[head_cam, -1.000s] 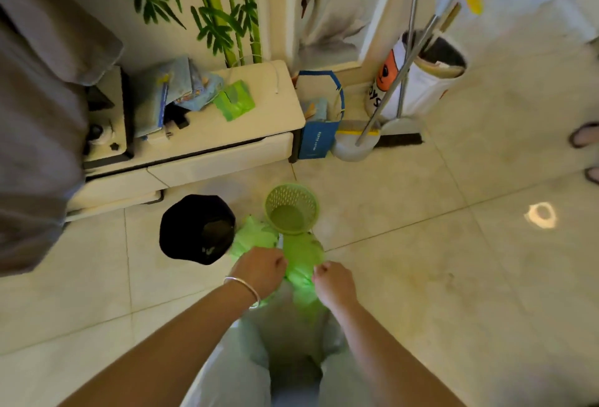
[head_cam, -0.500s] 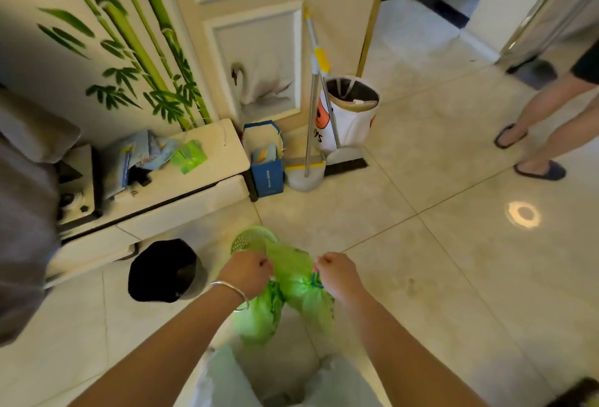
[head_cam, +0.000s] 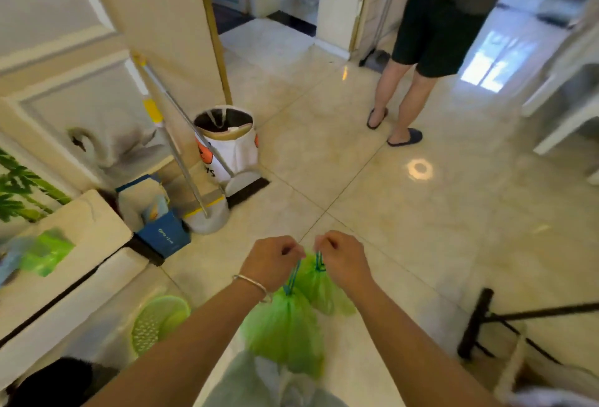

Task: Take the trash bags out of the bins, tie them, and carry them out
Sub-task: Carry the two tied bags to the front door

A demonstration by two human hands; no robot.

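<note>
The view has swung up and away from the wall: the cabinet (head_cam: 81, 244) now slides off to the left, and the second person (head_cam: 421, 50), only legs and slippers half a second ago, stands taller in frame by the doorway. The green bin (head_cam: 158, 320) has dropped down to the lower left, empty on the floor, with the black bin (head_cam: 48, 380) just at the bottom edge — two bins on the floor. One white bin with a dark liner (head_cam: 227, 140) stands by the door, two long-handled cleaning tools leaning beside it. And the green trash bag (head_cam: 285, 328) is up now, lifted clear of the floor, hanging between the arms, its neck cinched. One bag, two blue drawstring loops (head_cam: 293, 275). Left hand (head_cam: 272, 260), bracelet on the wrist, is fisted tight on one loop; right hand (head_cam: 345, 259) is fisted on the other, the two hands close together above the bag.
</note>
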